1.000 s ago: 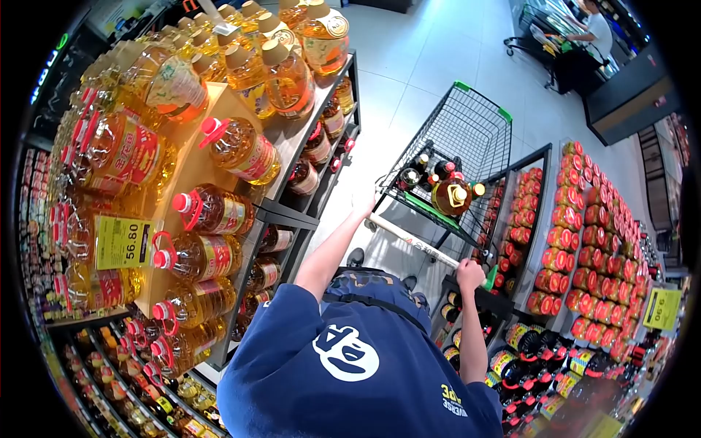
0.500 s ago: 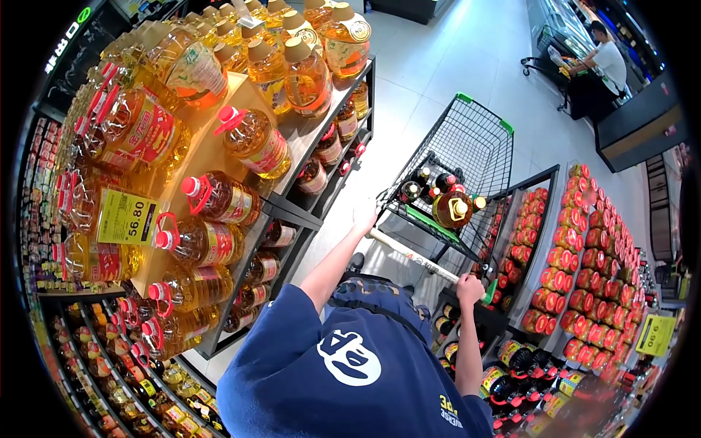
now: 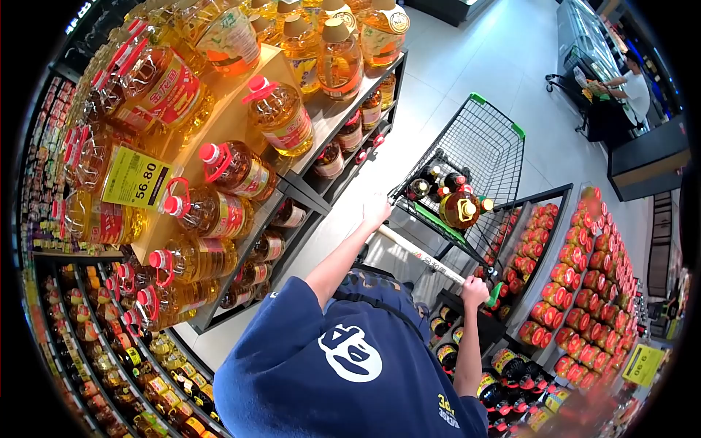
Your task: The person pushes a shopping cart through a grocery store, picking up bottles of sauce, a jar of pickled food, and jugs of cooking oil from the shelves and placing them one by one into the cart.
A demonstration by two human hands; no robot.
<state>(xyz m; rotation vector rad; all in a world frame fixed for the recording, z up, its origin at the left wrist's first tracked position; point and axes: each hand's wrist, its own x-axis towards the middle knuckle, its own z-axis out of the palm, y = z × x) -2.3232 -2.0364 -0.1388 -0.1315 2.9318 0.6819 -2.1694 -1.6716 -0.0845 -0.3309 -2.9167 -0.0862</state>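
A shopping cart (image 3: 467, 168) with black wire sides and green corners stands in front of me. Its pale handle bar (image 3: 420, 254) runs slantwise between my hands. My left hand (image 3: 377, 212) is closed round the bar's left end. Near the right end, my right hand (image 3: 475, 291) is wrapped round the same bar. In the basket lie a large oil bottle (image 3: 458, 210) with a yellow cap and several dark bottles (image 3: 431, 179), close to the handle side.
To the left, a display (image 3: 212, 182) bears many oil bottles and a 56.80 price tag (image 3: 137, 179). Red-lidded jars (image 3: 584, 306) are stacked at the right, with dark sauce bottles (image 3: 511, 365) below. A person (image 3: 634, 95) is beside another cart at the upper right.
The view has turned, and the oil display now reaches further right in it. The cart and both hands on its bar have shifted slightly right in view. The grip looks the same.
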